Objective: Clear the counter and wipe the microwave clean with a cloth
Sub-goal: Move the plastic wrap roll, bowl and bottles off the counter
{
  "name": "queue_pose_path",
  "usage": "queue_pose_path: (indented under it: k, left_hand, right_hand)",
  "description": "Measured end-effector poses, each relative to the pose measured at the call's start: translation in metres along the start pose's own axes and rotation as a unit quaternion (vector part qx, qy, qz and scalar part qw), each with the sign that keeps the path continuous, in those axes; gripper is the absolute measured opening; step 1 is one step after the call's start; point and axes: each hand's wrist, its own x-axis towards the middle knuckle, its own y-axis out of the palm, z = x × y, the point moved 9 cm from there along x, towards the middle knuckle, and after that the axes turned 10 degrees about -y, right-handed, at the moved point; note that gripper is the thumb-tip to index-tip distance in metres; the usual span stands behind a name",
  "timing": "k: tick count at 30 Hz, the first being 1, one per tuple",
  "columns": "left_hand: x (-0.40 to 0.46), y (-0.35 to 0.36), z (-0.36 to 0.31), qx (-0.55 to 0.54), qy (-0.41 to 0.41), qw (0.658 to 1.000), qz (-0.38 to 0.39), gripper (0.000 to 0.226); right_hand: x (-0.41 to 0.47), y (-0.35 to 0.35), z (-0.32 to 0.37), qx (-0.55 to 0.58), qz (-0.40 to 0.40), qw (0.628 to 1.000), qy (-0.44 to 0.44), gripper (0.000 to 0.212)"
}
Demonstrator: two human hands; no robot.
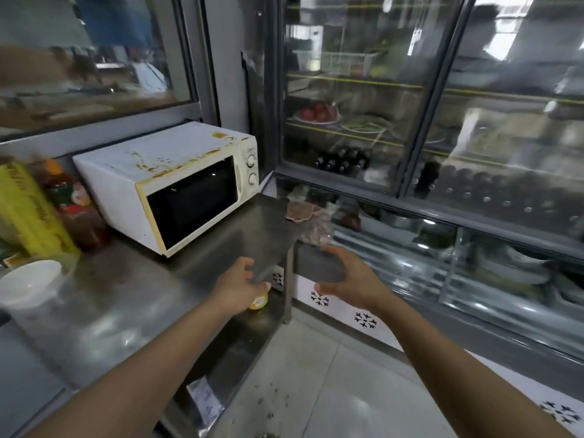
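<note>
The white microwave point(177, 181) stands on the steel counter point(126, 295), door closed, with orange-brown stains across its top and front edge. At the counter's right end lies a dark grey flat slab point(268, 235). My left hand point(237, 286) pinches its near corner, thumb on top. A small yellow-lidded jar point(258, 301) shows just under that hand. To the right, off the counter, my right hand point(347, 276) grips a dark grey rectangular block point(316, 263). I cannot tell whether slab and block are one object. No cloth is in view.
A yellow box point(31, 210), sauce bottles point(76, 203) and a white bowl point(28, 282) crowd the counter's left. A glass-door fridge point(410, 121) and a low display case point(474, 273) stand close on the right. Between them is tiled floor point(316, 390) with dark crumbs.
</note>
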Motion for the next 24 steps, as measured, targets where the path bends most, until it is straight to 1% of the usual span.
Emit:
queue_pose_path:
  k: [5, 11, 16, 18, 24]
  left_hand:
    - [0.026, 0.03, -0.036, -0.013, 0.012, 0.999, 0.026, 0.064]
    - [0.092, 0.056, -0.073, -0.013, 0.021, 0.999, 0.033, 0.064]
    - [0.166, 0.062, -0.097, -0.023, 0.007, 1.0, 0.015, 0.063]
    - [0.194, 0.064, -0.105, -0.007, 0.001, 1.0, 0.004, 0.063]
    - [0.253, 0.065, -0.117, -0.004, -0.023, 1.0, -0.002, 0.063]
  right_hand:
    - [0.012, -0.029, -0.025, -0.019, -0.019, 1.0, 0.0, 0.084]
    - [0.061, -0.061, -0.057, -0.039, -0.026, 0.999, 0.0, 0.086]
    - [0.139, -0.072, -0.084, -0.063, 0.015, 0.998, -0.002, 0.083]
    - [0.174, -0.073, -0.092, -0.066, 0.033, 0.997, -0.004, 0.081]
    - [0.252, -0.068, -0.112, -0.033, 0.064, 0.997, -0.017, 0.064]
